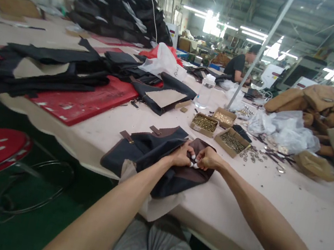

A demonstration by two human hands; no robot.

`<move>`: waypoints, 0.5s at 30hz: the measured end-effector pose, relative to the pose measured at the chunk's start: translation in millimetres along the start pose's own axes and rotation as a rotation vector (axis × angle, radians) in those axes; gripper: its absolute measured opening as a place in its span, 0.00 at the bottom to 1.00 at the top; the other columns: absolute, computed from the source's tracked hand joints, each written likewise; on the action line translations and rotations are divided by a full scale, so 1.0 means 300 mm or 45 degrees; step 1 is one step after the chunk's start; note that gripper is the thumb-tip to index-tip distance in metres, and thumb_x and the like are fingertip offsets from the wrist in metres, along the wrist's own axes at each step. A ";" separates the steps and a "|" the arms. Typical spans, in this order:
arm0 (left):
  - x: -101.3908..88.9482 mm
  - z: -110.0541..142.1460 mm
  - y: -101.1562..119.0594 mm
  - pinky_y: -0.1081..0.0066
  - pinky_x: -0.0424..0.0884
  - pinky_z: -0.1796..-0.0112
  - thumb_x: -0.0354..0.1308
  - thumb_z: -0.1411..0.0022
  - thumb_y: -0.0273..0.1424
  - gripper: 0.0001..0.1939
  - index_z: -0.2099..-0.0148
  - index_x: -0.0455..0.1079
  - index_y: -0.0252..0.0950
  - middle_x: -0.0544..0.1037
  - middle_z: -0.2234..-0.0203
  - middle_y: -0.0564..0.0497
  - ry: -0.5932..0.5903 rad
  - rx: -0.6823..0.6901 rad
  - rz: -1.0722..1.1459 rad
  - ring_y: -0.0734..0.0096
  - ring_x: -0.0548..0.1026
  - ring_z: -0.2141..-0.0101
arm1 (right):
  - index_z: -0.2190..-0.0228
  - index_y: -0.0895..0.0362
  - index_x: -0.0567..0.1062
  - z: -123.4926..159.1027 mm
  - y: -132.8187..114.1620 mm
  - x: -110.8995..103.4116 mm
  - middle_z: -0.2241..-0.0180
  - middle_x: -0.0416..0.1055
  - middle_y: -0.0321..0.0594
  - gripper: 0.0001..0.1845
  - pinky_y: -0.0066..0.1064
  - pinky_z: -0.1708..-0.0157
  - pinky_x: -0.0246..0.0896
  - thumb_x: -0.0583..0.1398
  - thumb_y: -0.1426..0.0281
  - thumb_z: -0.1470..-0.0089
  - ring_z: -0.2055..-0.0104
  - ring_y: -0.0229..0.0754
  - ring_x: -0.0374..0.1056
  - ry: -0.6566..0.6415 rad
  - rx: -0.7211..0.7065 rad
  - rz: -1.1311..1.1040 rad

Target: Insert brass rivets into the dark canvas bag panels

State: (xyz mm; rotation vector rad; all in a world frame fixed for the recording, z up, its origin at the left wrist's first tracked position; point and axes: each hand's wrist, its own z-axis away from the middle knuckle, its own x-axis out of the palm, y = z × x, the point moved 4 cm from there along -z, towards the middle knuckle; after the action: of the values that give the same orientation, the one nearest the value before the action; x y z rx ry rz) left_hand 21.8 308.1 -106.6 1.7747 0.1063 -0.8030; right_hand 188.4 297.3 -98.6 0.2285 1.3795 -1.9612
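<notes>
Navy cloth point(146, 147), rumpled, lengthwise nine-to-three o'clock, tab point(126, 136) toward ten, my left hand point(183, 154) and right hand point(208, 158) pinching brown lining point(200, 175).

Matt cloth point(146, 149) (smooth), plastic bottle point(203, 95); cardboard box point(224, 146)

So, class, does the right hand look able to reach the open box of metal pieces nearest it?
Probably yes: nothing visible stands between the right hand and the box, though that hand is busy at the dark fabric.
</notes>
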 end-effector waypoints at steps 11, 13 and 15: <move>-0.016 -0.026 -0.018 0.54 0.54 0.34 0.70 0.64 0.26 0.17 0.66 0.79 0.36 0.59 0.31 0.46 -0.004 0.033 -0.053 0.44 0.62 0.35 | 0.73 0.61 0.75 -0.065 -0.031 -0.014 0.85 0.72 0.36 0.12 0.29 0.78 0.76 0.70 0.84 0.60 0.80 0.43 0.74 -0.126 0.228 0.161; -0.018 -0.018 -0.011 0.54 0.54 0.33 0.70 0.64 0.25 0.17 0.66 0.79 0.36 0.58 0.30 0.46 -0.022 0.018 -0.071 0.45 0.61 0.35 | 0.75 0.61 0.75 -0.057 -0.049 -0.006 0.85 0.73 0.38 0.12 0.31 0.77 0.77 0.71 0.83 0.59 0.80 0.44 0.74 -0.150 0.256 0.210; -0.021 -0.002 -0.006 0.56 0.54 0.34 0.69 0.63 0.24 0.17 0.66 0.78 0.36 0.57 0.30 0.47 -0.051 -0.004 -0.086 0.47 0.61 0.35 | 0.75 0.61 0.75 -0.044 -0.057 0.003 0.84 0.73 0.39 0.12 0.32 0.77 0.77 0.71 0.82 0.59 0.80 0.43 0.74 -0.175 0.279 0.239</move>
State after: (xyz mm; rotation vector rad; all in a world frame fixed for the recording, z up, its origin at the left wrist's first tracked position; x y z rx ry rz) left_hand 16.5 311.3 -104.6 1.7591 0.1415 -0.8859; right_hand 173.4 311.3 -91.7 0.3072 1.0179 -1.9308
